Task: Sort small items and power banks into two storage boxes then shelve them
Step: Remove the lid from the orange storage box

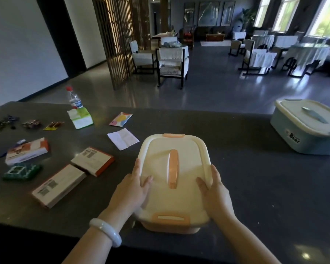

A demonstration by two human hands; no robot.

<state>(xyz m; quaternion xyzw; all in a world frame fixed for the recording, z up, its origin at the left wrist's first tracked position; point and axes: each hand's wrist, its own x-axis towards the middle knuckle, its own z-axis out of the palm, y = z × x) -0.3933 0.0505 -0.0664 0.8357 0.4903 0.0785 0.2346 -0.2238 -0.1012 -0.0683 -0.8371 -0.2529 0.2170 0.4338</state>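
Both hands, the left hand point(131, 189) and right hand point(214, 193), grip the orange box's lid point(173, 176) edges, thumbs pressed on top, on the worktop point(236, 168).

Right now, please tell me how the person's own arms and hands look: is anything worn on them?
Both forearms are bare, with no sleeves in view. The left wrist carries a smooth, pale, whitish bangle, round and thick, like jade or glass. The left hand and the right hand wear no gloves, and no rings or watch are visible. Fingernails look short and unpainted, as far as the picture shows.
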